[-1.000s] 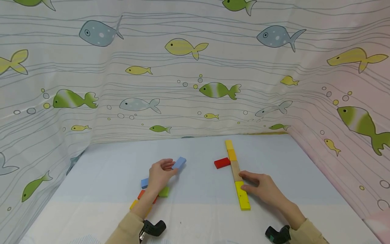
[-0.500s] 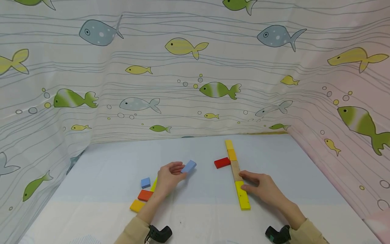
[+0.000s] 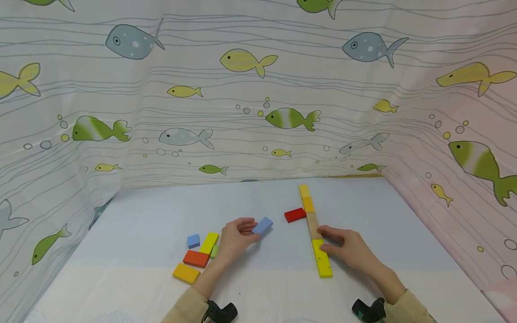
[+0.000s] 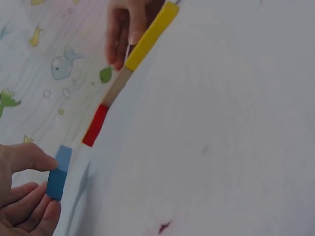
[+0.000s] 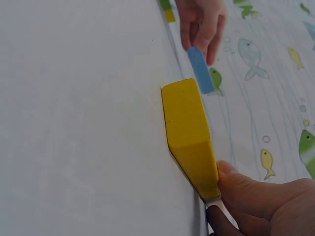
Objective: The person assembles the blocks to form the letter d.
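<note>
My left hand pinches a light blue block between thumb and fingers, over the middle of the table. To its right a row of blocks runs away from me: a long yellow block nearest, a plain wooden block, an orange-yellow block and a yellow block at the far end. A red block juts left from the row. My right hand rests against the row's right side, fingertips at the wooden block and thumb at the long yellow block.
Left of my left arm lie loose blocks: a small blue one, a yellow one, a partly hidden green one, a red-orange one and an orange-yellow one. A fish-print cloth stands behind the white tabletop.
My left hand has carried the light blue block rightward and slightly nearer me, toward the row, uncovering more of the loose blocks. My right hand stays in place.
</note>
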Demonstrator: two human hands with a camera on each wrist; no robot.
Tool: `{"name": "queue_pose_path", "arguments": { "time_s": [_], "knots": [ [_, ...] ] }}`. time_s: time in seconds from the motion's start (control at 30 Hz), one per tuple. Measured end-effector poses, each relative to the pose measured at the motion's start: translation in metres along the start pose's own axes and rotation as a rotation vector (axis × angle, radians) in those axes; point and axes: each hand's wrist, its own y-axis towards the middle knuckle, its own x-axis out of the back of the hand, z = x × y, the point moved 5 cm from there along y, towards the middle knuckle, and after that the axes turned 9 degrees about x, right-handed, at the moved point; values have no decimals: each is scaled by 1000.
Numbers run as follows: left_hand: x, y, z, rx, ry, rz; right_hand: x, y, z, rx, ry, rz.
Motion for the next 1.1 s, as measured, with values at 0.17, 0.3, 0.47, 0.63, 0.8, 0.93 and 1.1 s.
{"name": "queue_pose_path", "arguments": {
  "time_s": [0.17,0.3,0.47,0.63,0.8,0.93,1.1],
  "knots": [
    [-9,5,1,-4,4,9,0,0,0,11,4,0],
    [-15,6,1,-10,21,16,0,0,0,13,2,3],
    [-23,8,-1,-35,49,18,-1,1,-1,10,1,5],
    [-28,10,-2,-23,70,8,0,1,-1,15,0,5],
    [-33,13,-3,-14,74,-1,0,1,-1,19,-5,7],
    [-35,14,-5,-21,82,-9,0,1,-1,20,-9,6],
    [-37,16,-7,-26,84,-14,0,1,-1,24,-13,4]
  ]
}}
